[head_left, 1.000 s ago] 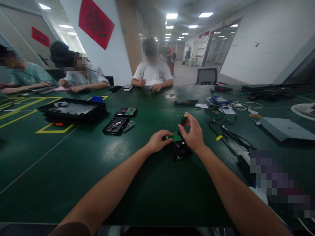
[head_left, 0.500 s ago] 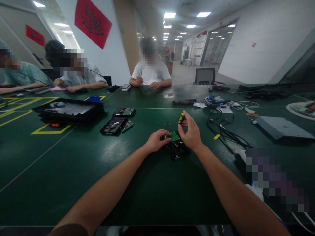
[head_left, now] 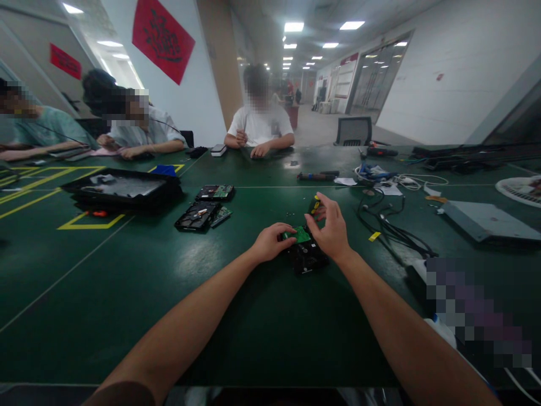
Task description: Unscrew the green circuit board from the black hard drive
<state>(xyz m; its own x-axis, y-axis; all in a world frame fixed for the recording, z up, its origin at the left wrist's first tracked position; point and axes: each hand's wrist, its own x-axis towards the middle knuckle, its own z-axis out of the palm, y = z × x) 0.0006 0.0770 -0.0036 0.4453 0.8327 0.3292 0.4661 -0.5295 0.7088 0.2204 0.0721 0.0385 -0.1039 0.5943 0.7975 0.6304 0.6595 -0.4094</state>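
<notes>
A black hard drive (head_left: 307, 257) with a green circuit board (head_left: 301, 234) on top lies on the green table (head_left: 127, 282) in front of me. My left hand (head_left: 270, 242) rests on its left side, fingertips touching the board's edge. My right hand (head_left: 332, 230) is above the drive's right side and holds a small screwdriver (head_left: 314, 205) with a black and yellow handle, upright over the board. Several tiny screws (head_left: 291, 213) lie just beyond the drive.
Two more opened drives (head_left: 198, 216) (head_left: 216, 193) lie to the left, next to a black tray (head_left: 122, 189). Black cables (head_left: 389, 228) and a grey metal case (head_left: 486, 221) are to the right. Three people sit at the far and left sides.
My right hand's fingers have shifted slightly on the screwdriver handle, which stays over the board. My left hand has not moved from the drive.
</notes>
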